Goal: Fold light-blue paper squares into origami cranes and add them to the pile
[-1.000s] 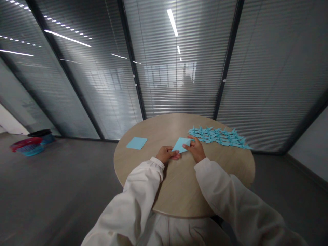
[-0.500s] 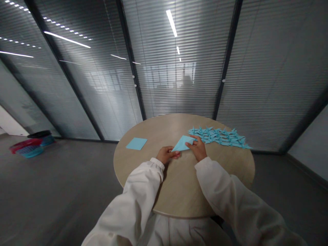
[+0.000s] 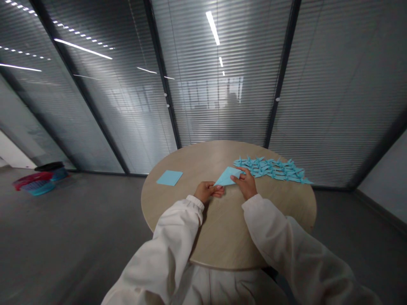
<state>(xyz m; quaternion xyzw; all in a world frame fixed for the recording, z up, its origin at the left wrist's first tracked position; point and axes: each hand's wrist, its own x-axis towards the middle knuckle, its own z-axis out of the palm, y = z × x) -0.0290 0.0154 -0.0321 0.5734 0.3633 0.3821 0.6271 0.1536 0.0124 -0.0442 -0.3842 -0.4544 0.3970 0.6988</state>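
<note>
A partly folded sheet of light-blue origami paper [image 3: 227,176] is held between both hands, a little above the table. My left hand [image 3: 208,191] pinches its pointed lower-left corner. With thumb and fingers, my right hand [image 3: 246,182] grips the wider right end. Just beyond the right hand, several folded blue paper cranes [image 3: 273,168] lie in close rows. To the left, apart from both hands, a flat stack or sheet of square blue paper [image 3: 169,178] rests on the table; its thickness is hard to tell.
The round wooden table [image 3: 229,237] reaches to my lap. Behind it stands a glass wall with blinds [image 3: 219,123]. On the floor at far left are a blue basket with a red rim [image 3: 34,184] and a dark-topped bin [image 3: 54,170].
The fingers of my left hand have shifted slightly at the paper's corner. The folded paper and my right hand stay almost where they were.
</note>
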